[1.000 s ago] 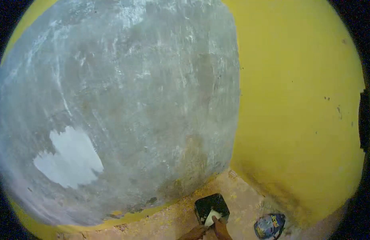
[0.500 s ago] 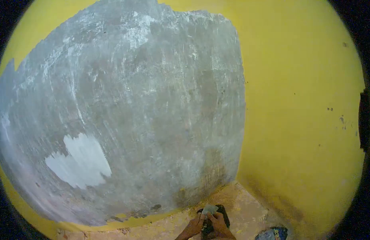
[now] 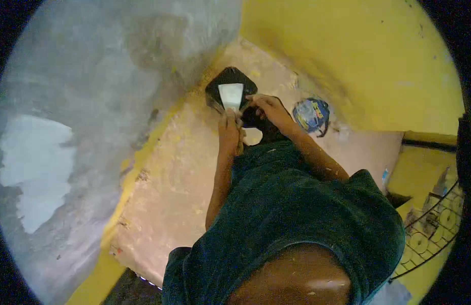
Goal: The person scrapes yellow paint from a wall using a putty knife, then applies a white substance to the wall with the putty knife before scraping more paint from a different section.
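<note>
My left hand is closed around the lower end of a putty knife, its wide pale blade pointing away from me. Just right of the blade, my right hand has its fingers bent and drawn together, the fingertips close to the blade's edge. I cannot tell what, if anything, those fingers pinch. Behind the blade and below it in the view lies a dark, angular black thing, partly covered by the knife and my hands.
A grey wall with a white filler patch stands on the left, a yellow wall on the right. The pinkish floor carries a blue-and-grey bag near the right wall. A metal grille is at lower right.
My view has tipped down and turned from the wall to the floor and my body. My right hand has moved apart from my left, which keeps the putty knife.
</note>
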`<state>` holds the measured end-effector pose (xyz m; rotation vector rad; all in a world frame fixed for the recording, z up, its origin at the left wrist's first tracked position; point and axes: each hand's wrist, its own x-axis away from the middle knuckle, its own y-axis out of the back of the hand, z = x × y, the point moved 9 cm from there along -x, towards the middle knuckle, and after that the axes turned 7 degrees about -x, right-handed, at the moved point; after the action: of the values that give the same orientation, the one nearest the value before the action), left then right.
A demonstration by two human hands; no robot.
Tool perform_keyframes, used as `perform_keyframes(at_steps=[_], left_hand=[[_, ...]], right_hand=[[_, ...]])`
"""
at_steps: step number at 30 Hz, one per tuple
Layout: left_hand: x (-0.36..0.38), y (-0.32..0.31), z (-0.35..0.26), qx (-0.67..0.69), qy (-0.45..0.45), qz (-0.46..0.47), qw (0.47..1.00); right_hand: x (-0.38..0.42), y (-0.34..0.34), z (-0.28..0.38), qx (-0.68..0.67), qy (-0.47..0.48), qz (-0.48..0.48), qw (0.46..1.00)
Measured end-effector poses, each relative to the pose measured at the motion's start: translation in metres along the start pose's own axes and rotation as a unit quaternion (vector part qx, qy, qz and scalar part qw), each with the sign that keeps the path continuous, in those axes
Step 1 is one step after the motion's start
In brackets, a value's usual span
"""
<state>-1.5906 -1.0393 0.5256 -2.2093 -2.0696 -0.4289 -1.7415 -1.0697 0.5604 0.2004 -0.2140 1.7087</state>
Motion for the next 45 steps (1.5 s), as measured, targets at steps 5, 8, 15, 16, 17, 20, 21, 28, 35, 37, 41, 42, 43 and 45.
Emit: perform_keyframes(at_steps=[5, 8, 15, 16, 17, 20, 21, 28, 35, 37, 41, 42, 43, 45], left_hand=[[-0.012, 0.043, 0.011, 0.174, 0.050, -0.177, 0.967], [-0.030, 0.052, -0.037, 0.155, 0.004, -0.216, 0.964], [-0.129, 0.071, -0.128, 0.020, -0.093, -0.110, 0.989], [-0.143, 0.079, -0.134, 0.020, -0.108, -0.110, 0.988], [-0.161, 0.089, -0.139, -0.081, -0.117, -0.132, 0.981], [-0.201, 0.088, -0.178, -0.044, -0.188, -0.099, 0.976], [-0.213, 0.081, -0.193, -0.066, -0.203, -0.069, 0.975], [-0.381, 0.046, -0.427, -0.183, -0.337, 0.103, 0.918], [-0.367, 0.071, -0.865, -0.476, -0.516, -0.081, 0.707], [-0.377, 0.127, -0.957, -0.483, -0.576, -0.138, 0.645], [-0.314, 0.168, -1.094, -0.551, -0.632, -0.397, 0.374], [-0.253, 0.180, -1.093, -0.531, -0.646, -0.453, 0.309], [-0.230, 0.189, -1.097, -0.509, -0.659, -0.500, 0.239], [-0.210, 0.196, -1.089, -0.451, -0.674, -0.577, 0.101]], right_hand=[[0.015, -0.071, -0.056, 0.044, -0.159, 0.156, 0.974], [0.018, -0.090, -0.009, -0.072, -0.010, 0.132, 0.989], [-0.064, -0.056, 0.043, -0.032, -0.010, 0.116, 0.993], [-0.076, -0.051, 0.045, -0.016, 0.009, 0.090, 0.996], [-0.089, -0.045, 0.051, 0.002, 0.033, 0.066, 0.997], [-0.123, -0.045, 0.094, -0.037, 0.113, 0.078, 0.990], [-0.135, -0.042, 0.102, -0.117, -0.006, 0.066, 0.991], [-0.313, 0.032, 0.270, -0.342, 0.043, 0.081, 0.935], [-0.346, 0.085, 0.697, -0.247, 0.388, 0.077, 0.885], [-0.361, 0.087, 0.773, -0.223, 0.416, 0.033, 0.881], [-0.383, 0.087, 0.921, 0.068, 0.577, -0.099, 0.808], [-0.346, 0.067, 0.937, 0.109, 0.602, -0.118, 0.782], [-0.343, 0.054, 0.956, 0.103, 0.599, -0.104, 0.787], [-0.337, 0.033, 0.982, 0.191, 0.627, -0.123, 0.745]])
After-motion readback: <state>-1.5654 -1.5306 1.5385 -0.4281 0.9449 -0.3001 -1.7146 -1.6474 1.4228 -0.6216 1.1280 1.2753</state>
